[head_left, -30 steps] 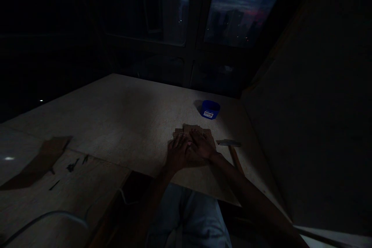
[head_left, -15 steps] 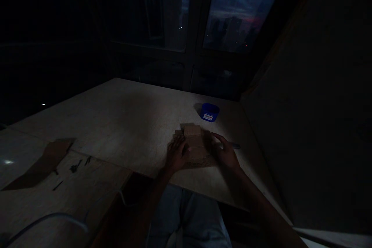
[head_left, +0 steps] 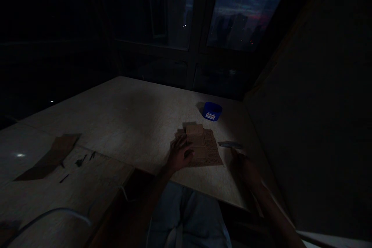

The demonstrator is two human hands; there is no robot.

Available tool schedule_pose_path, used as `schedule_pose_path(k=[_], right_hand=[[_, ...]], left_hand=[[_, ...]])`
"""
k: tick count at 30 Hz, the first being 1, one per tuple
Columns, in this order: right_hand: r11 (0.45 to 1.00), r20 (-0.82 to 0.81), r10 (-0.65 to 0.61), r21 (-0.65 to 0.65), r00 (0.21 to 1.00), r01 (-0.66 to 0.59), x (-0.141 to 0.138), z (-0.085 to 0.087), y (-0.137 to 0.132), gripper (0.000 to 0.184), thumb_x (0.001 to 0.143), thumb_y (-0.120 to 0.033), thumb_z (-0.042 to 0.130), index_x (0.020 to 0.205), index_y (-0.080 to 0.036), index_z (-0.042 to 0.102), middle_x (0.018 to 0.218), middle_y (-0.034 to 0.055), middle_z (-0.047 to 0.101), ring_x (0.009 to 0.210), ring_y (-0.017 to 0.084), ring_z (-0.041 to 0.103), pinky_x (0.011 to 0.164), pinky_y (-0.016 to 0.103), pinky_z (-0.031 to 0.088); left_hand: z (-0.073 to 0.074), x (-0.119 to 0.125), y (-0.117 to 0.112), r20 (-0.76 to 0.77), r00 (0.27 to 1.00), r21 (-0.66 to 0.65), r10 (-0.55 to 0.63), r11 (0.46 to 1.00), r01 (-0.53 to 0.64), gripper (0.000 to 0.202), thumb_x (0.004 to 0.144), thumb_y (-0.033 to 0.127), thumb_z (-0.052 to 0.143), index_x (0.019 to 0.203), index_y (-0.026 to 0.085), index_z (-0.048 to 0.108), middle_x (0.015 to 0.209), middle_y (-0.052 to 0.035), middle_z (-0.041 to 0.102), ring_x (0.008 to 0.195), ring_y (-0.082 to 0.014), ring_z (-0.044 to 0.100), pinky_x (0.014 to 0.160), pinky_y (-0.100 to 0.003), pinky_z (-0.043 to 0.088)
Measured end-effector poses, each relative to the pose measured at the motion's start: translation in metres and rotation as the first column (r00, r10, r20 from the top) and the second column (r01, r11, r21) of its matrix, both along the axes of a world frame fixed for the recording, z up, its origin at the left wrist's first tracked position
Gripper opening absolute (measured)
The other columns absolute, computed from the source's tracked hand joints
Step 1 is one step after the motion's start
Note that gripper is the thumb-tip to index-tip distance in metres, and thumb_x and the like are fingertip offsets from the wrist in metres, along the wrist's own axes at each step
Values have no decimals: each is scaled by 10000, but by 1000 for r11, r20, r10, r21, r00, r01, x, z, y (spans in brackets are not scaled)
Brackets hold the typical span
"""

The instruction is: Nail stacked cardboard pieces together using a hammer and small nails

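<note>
My left hand [head_left: 179,156] rests on the left part of a brown piece of corrugated cardboard [head_left: 205,153], its fingers spread. Smaller folded or layered cardboard pieces [head_left: 194,130] lie at the far edge of that cardboard. To the right, my right hand [head_left: 245,166] reaches over the table with a finger stretched toward a grey utility knife [head_left: 231,145]. The fingertip is at the knife's near side; whether it touches is too dark to tell. The knife lies flat, its narrow end pointing left. The other right fingers are in shadow.
A blue plastic tub [head_left: 212,111] with a white label stands beyond the cardboard. On the left lie a bent cardboard strip [head_left: 50,157], several small dark pieces [head_left: 80,160] and a pale cable [head_left: 62,210]. A dark wall [head_left: 319,124] borders the table's right side.
My right hand has left the right side of the cardboard and moved right and nearer to me, beside the knife. My left hand stays on the cardboard. The view has shifted slightly.
</note>
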State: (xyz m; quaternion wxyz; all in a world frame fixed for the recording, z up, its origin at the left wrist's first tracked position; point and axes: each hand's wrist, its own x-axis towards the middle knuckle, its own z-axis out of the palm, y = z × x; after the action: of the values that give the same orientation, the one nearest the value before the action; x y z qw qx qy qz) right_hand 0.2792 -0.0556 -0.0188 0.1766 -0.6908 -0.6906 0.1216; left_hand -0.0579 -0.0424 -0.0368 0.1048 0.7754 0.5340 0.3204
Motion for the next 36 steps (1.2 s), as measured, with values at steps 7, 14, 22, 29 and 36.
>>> schedule_pose_path(k=[7,14,22,29,36], right_hand=[[1000,-154,-14,-6,988,13,-11,17,-1,403,889,-347,409,978,-89,705,913,220,753,810,308,728,647,355,505],[999,-793,-1,30,609,41,-56,67,-23,444,786,-484,639,1079,-153,677,624,-11,601,515,143,540,481,247,434],[967,-981,-164,-182,107,-178,-101,100,-33,440,703,-451,844,1045,-204,717,752,-11,610,376,4,278,296,135,264],[945,-972,-138,-186,189,-269,-77,28,-2,346,819,-538,699,1085,-318,675,631,-46,497,324,55,261,331,260,461],[963,-897,-100,-196,431,-185,-45,-14,11,637,694,-620,664,1303,-485,534,979,87,665,661,257,661,497,443,570]], left_hand=[[3,-1,1,33,999,-23,-21,999,22,408,873,383,655,1254,237,658,1506,-123,517,1466,-326,360,1171,-566,280],[-1,-2,-6,216,970,62,114,990,-130,487,901,374,610,1359,217,552,1464,-143,552,1432,-311,421,1156,-550,312],[16,-120,-24,525,559,116,641,597,-794,283,888,242,531,1154,207,622,1155,-103,682,1112,-227,634,992,-404,493],[47,-264,-90,68,54,-181,996,66,-981,339,838,219,561,1155,156,663,1154,-199,665,1128,-366,620,910,-508,498],[58,-315,-164,-150,144,-253,978,103,-962,233,811,286,621,972,161,734,1025,-189,728,1057,-365,661,863,-437,521]])
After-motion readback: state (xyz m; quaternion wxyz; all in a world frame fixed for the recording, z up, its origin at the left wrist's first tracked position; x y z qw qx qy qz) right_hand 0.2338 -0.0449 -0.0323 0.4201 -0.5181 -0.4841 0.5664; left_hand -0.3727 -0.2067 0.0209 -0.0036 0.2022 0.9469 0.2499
